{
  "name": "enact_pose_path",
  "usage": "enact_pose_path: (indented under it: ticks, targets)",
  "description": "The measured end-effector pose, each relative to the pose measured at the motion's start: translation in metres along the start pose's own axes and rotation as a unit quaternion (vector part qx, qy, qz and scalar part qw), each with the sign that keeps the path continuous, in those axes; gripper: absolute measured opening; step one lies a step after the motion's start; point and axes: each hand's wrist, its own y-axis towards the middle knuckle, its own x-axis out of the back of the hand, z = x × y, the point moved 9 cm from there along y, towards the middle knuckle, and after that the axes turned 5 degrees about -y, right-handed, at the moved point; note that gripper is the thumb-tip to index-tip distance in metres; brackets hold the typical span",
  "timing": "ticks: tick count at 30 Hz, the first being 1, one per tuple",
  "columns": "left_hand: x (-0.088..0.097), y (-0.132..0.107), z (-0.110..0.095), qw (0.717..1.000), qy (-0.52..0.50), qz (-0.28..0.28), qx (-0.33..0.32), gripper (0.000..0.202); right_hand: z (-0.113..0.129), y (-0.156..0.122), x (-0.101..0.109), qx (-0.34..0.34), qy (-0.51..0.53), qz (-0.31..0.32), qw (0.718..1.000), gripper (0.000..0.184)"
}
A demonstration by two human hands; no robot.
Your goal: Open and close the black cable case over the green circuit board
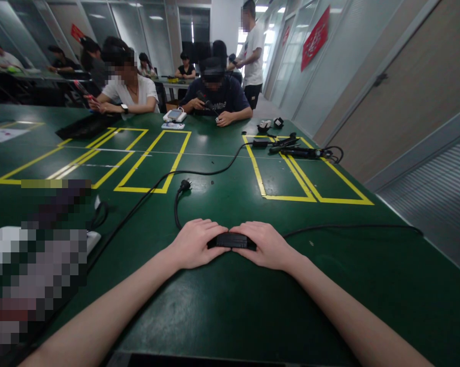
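Observation:
A black power adapter [232, 240] lies lengthwise between my two hands on the green tabletop. Around its left end my left hand [199, 243] is closed, thumb on the near side and fingers over the far side. My right hand [265, 245] grips the right end in the same way, and the thumbs nearly meet. From beyond my left hand a short black cord curves up to a mains plug [185, 185]. Another black cable [352, 227] runs from behind my right hand toward the table's right edge.
Yellow tape rectangles [291, 198] mark the green table [230, 311]. A long black cable [199, 173] crosses to a bundle of black cables and tools [298, 151] at the back right. Across the table a person in dark clothing [214, 92] handles a tool. A black tray [86, 125] lies at back left.

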Motion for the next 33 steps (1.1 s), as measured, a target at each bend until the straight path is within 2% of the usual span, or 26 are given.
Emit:
enact_pose_path:
  ticks: [7, 13, 18, 33]
  targets:
    - [0.002, 0.0, 0.001, 1.0, 0.011, -0.021, -0.002, 0.034, 0.003, -0.001, 0.007, 0.02, -0.013, -0.036, 0.999, 0.024]
    - [0.001, -0.001, -0.003, 1.0, 0.015, -0.008, -0.009, 0.03, 0.003, -0.001, 0.009, 0.021, -0.023, -0.053, 0.998, 0.025]
    - [0.004, -0.002, -0.006, 0.999, -0.006, -0.04, -0.028, 0.034, 0.004, -0.002, 0.009, 0.03, -0.028, -0.064, 0.997, 0.025]
    - [-0.003, -0.003, -0.007, 0.998, -0.028, -0.046, -0.042, 0.032, 0.003, -0.003, 0.017, 0.051, -0.021, -0.117, 0.992, 0.023]
